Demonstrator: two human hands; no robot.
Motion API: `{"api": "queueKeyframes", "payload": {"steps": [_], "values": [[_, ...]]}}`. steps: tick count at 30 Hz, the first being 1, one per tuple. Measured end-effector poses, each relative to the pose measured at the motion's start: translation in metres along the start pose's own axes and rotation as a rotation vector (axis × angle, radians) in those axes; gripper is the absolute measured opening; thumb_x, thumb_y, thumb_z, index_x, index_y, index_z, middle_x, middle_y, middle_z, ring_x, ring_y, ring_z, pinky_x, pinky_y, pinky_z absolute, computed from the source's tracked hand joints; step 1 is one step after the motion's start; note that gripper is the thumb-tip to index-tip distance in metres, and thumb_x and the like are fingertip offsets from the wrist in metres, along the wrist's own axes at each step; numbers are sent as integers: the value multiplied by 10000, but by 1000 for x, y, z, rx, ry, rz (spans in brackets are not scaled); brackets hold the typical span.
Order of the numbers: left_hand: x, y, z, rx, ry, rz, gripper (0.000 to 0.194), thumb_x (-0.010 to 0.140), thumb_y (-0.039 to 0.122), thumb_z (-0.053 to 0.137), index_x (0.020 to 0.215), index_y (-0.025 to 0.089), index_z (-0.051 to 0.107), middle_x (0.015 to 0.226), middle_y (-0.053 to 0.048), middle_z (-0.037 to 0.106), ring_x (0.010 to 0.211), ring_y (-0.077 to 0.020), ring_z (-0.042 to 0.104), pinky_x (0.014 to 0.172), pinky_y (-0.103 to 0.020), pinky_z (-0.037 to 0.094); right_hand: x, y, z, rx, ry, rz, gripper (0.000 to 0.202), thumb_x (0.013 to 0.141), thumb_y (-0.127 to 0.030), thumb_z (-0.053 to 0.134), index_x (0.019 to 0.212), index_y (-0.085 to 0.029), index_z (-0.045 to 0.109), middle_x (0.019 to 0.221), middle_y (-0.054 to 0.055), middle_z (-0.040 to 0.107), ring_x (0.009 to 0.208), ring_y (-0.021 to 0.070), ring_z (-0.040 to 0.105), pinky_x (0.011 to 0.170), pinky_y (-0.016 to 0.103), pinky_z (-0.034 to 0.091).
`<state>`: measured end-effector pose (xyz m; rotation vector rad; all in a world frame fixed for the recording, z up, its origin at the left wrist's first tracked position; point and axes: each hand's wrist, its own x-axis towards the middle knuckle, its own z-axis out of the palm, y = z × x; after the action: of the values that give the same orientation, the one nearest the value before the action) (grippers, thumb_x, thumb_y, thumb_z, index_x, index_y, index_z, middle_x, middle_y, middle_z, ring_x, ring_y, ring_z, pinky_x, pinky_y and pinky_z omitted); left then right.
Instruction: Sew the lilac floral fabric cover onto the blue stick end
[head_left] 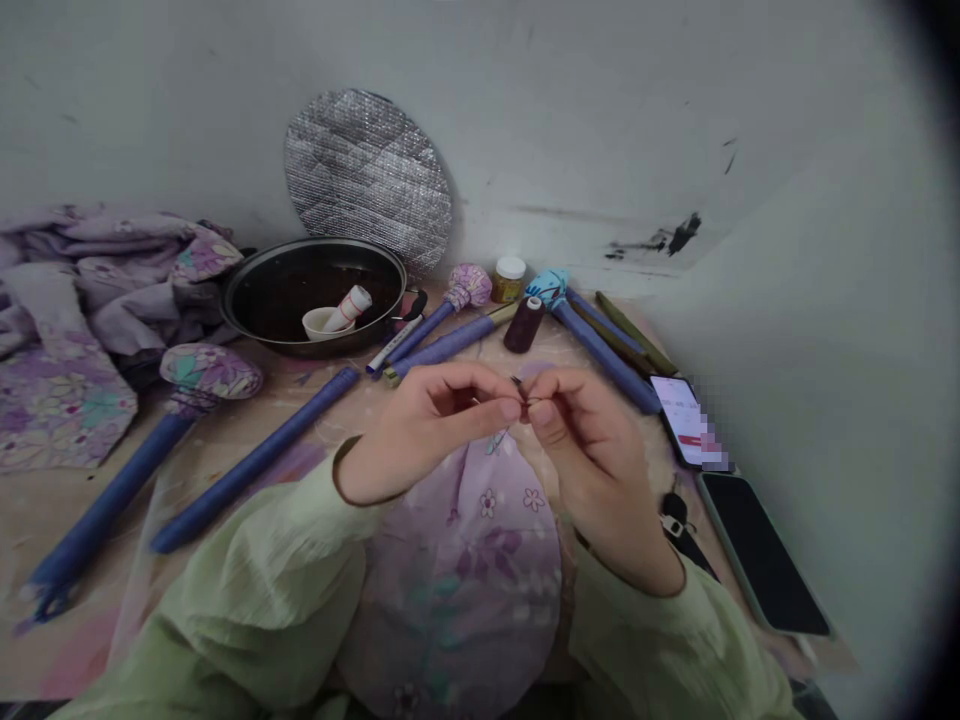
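Note:
My left hand (450,415) and my right hand (589,430) meet at the fingertips, each closed in a pinch of thumb and index finger. Between them shows a bit of thin, dark thread (517,384), mostly hidden by the fingers. Below the hands lies a rounded piece of lilac floral cloth (480,590), spread between my forearms. Just beyond my fingertips stands a cone of dark purple thread (524,326).
Blue-wrapped sticks with cloth-covered heads lie left (202,385) and behind (469,287). A black pan (240,300) holds a white cup (319,320). Two phones (679,420) (765,555) lie right, beside the wall. Floral cloth (67,340) is heaped left; a lidded jar (509,280) stands behind.

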<state>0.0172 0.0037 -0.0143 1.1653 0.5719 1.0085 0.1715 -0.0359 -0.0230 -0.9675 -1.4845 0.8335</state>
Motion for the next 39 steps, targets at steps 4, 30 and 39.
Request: {"api": "queueKeyframes", "payload": {"steps": [4,30,39], "values": [[2,1,-3,-124,-93,-183,160,736,263,796,701,128,716,621,22,599,591,-68,507,572,-190,382,0,0,-1,61,-52,-51,85,970,-199,531,903,-246,557,828,-53,580,777,74,582,716,206,475],[1,2,0,-50,-1,-146,250,610,111,876,806,151,726,655,47,564,619,-57,510,580,-160,436,2,-1,-3,-203,32,-94,60,964,-207,539,913,-235,554,831,-19,614,787,114,593,710,259,473],[0,-3,1,-3,46,44,67,752,225,816,728,185,767,713,17,685,682,-78,588,680,-185,483,1,-2,-4,-113,9,17,58,951,-256,554,902,-229,568,808,-21,597,732,112,574,644,248,472]]}}
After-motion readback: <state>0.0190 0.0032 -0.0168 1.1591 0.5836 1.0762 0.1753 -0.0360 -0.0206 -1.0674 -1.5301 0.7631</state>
